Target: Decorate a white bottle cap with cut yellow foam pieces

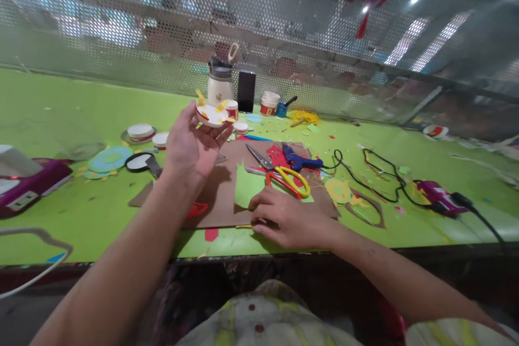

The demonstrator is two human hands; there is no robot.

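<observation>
My left hand [190,146] is raised above the table and holds a small white paper cup piece [211,114] with yellow and red paper bits stuck on it, gripped at its rim by the fingertips. My right hand [284,219] rests palm down on the brown cardboard sheet [221,194] near the table's front edge, fingers curled over something small that I cannot make out. Just beyond the right hand lie a green paper square [246,186] and scissors with yellow and red handles [284,175].
A blue glue gun [302,161] with a black cord [373,175] lies past the scissors. At the back stand a white jar [220,86], a black box [246,91] and small cups [270,102]. Paper rings and tape rolls [140,132] lie left; a magenta device [24,178] far left.
</observation>
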